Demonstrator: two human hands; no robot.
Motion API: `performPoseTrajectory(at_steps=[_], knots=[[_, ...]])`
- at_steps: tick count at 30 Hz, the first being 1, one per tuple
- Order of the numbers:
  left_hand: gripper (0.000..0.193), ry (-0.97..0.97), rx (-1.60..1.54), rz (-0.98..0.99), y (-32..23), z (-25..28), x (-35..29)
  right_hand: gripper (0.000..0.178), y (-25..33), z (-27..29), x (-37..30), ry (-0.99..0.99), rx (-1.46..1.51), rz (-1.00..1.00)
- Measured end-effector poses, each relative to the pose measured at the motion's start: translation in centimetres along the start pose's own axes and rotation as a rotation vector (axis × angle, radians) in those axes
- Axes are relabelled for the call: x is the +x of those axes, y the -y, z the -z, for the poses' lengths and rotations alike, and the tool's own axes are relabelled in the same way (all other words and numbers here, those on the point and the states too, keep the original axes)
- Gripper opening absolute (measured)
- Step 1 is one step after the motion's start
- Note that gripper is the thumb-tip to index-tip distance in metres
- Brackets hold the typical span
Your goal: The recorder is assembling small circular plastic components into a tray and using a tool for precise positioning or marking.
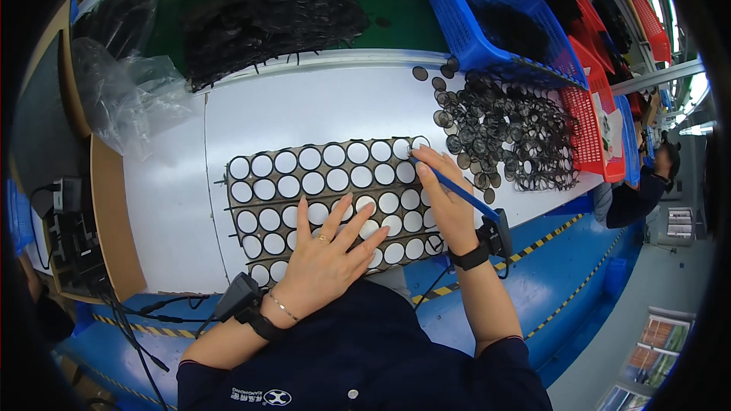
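A dark brown sheet with rows of black-ringed white round openings lies on the white table before me. My left hand rests on its near middle part, fingers spread and pressing flat, covering some of the circles. At the sheet's far right corner, my right hand grips a slim blue stick-like tool. The tool slants back over the hand toward the wrist, and its tip is by a circle in the far row. Whether the tip touches the sheet is hidden by the fingers.
A heap of dark translucent discs spreads right of the sheet. Beyond it stand a blue basket and a red basket. Black parts, a clear plastic bag and a cardboard box lie farther left. Another person is at far right.
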State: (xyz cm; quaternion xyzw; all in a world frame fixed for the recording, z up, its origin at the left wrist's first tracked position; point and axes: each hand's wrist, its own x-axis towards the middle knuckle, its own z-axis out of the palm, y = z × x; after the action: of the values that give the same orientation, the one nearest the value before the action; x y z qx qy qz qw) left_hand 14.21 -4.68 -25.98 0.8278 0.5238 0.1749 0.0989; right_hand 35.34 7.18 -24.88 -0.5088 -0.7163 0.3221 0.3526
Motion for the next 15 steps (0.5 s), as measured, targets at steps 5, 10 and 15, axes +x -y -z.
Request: performPoseTrajectory(at_steps=[5,10,15], knots=[[0.049,-0.010,-0.014,0.007,0.0,0.0,0.0,0.026,0.1,-1.0,0.4,0.044,-0.015,0.002],[0.048,-0.028,-0.023,0.014,0.1,-0.1,0.0,0.025,1.0,-2.2,0.6,0.085,-0.015,0.031],[0.047,-0.041,-0.041,0.009,0.1,-0.2,-0.1,0.025,0.9,-2.5,0.5,0.133,-0.044,0.028]])
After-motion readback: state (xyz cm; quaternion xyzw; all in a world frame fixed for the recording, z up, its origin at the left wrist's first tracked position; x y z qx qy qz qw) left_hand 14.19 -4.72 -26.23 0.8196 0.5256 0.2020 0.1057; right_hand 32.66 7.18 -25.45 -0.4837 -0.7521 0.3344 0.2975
